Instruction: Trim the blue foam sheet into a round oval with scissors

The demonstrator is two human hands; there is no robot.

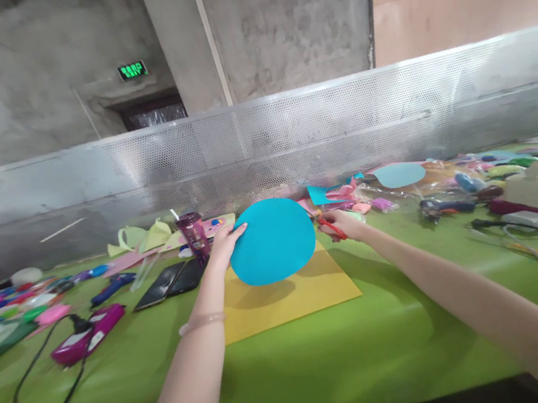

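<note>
A large rounded piece of blue paper [272, 240] is held up over the table. My left hand [227, 240] pinches it at its left edge, thumb on the near face. To the right of the paper, my right hand [346, 225] is closed round a pair of red-handled scissors [332, 227], whose blades point left, by the paper's right edge. I cannot tell whether the blades touch it. Beneath the blue piece lies a yellow sheet [294, 302], with the paper's shadow on it.
Left of the yellow sheet are two dark phones [160, 286], a purple cup with a straw [193, 236], a blue glue gun [113, 289] and a magenta power strip [88, 334] with black cords. Another glue gun [446, 206] lies right. A perforated metal panel [261, 145] stands behind.
</note>
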